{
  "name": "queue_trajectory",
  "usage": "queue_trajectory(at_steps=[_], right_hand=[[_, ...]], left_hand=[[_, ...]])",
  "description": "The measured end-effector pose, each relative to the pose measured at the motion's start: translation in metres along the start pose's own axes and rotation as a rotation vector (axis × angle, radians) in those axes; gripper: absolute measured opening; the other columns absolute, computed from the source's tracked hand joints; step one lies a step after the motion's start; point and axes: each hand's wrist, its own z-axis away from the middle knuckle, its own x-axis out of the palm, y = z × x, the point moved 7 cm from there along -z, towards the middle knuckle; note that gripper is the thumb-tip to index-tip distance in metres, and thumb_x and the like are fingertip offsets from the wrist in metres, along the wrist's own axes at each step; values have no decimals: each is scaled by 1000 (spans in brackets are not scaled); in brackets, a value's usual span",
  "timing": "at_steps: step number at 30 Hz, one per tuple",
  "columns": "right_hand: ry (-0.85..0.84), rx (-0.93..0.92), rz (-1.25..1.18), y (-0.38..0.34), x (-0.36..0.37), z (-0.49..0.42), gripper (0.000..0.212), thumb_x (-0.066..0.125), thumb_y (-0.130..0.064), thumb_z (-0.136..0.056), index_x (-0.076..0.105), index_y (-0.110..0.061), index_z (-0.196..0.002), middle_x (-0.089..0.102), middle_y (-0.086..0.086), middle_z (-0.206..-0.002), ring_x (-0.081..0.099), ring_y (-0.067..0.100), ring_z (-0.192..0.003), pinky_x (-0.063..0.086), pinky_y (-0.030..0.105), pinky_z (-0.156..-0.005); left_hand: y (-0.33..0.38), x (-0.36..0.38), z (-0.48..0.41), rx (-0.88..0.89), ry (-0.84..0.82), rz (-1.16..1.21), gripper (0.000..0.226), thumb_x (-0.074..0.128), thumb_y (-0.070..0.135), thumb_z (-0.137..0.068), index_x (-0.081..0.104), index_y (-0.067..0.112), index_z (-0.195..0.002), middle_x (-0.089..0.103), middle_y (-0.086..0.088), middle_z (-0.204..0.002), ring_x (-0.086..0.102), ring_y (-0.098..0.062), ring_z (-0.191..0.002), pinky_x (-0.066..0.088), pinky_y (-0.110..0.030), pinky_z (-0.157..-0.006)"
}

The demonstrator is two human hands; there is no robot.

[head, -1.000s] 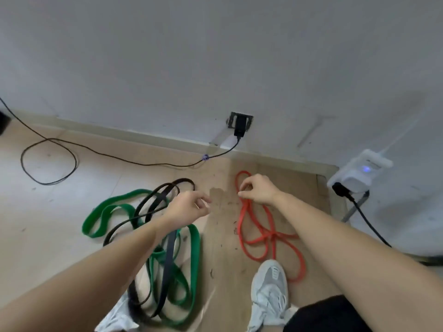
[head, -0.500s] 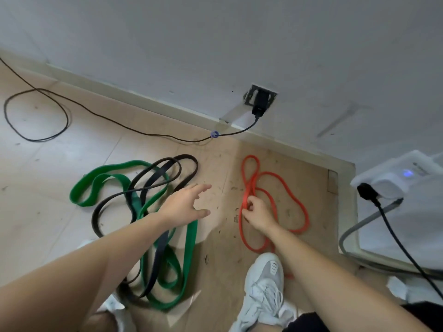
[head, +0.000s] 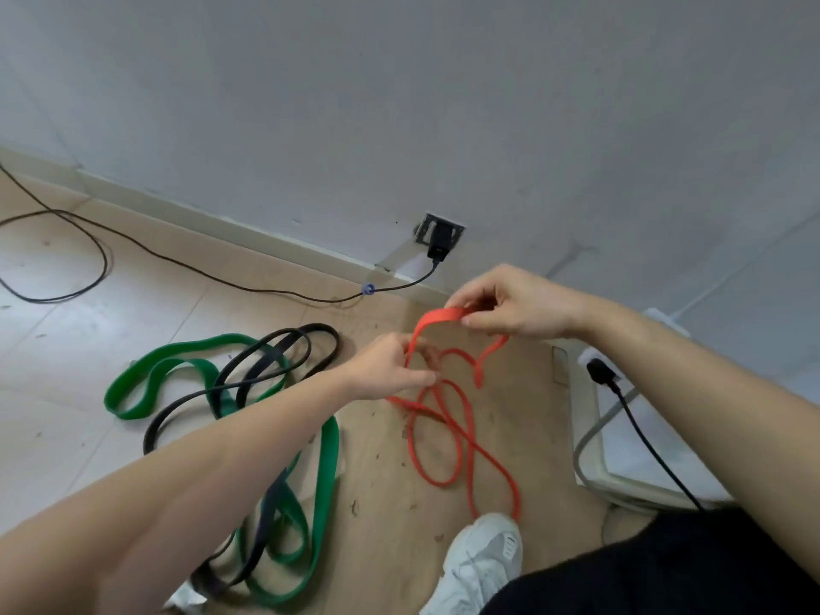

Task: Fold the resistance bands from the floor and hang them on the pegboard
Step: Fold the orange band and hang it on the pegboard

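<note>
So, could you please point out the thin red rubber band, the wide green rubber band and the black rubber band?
Thin red rubber band (head: 439, 314): head view, lifted top strip.
Wide green rubber band (head: 329, 463): head view, right floor strip.
Black rubber band (head: 267, 514): head view, near stretch.

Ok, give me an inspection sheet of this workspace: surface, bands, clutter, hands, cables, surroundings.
Surface: pale floor, dirt specks.
Job's things: red band partly lifted; green band and black band tangled on floor; pegboard not seen.
Clutter: white shoe beside red band.
Grippers: left hand and right hand both hold red band.
Cables: black cable to wall plug; second cable at right.
Surroundings: grey wall.
</note>
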Motion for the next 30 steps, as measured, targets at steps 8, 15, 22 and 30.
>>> queue_trajectory(at_steps=[8,15,22,30], right_hand=[[700,17,-126,5,-91,51,18,55,4,-95,66,-10,-96,65,15,-83,64,16,-52,60,31,-58],[961,9,-185,0,-133,77,24,51,7,-90,64,-11,-97,60,11,-78,67,19,-59,59,48,-67],[1036,63,-323,21,-144,80,16,59,-1,-90,61,-15,-84,56,4,-68,58,17,-61,56,41,-67],[630,84,-93,24,-104,51,18,77,-10,-83,60,-15,-78,59,-1,-72,54,15,-70,44,17,-63]], left_hand=[[18,-18,31,-102,24,327,15,72,21,-94,72,7,-89,79,-12,-90,76,-24,-94,57,-27,-93],[28,-58,49,-148,-8,358,16,77,30,-87,78,14,-88,76,-13,-90,71,-23,-88,55,-42,-95],[74,-159,58,-174,171,101,14,63,17,-99,74,7,-100,76,-6,-80,72,-26,-82,57,-37,-81],[139,-235,80,-96,489,244,15,68,21,-96,74,8,-102,77,-6,-84,76,-18,-77,63,-26,-68]])
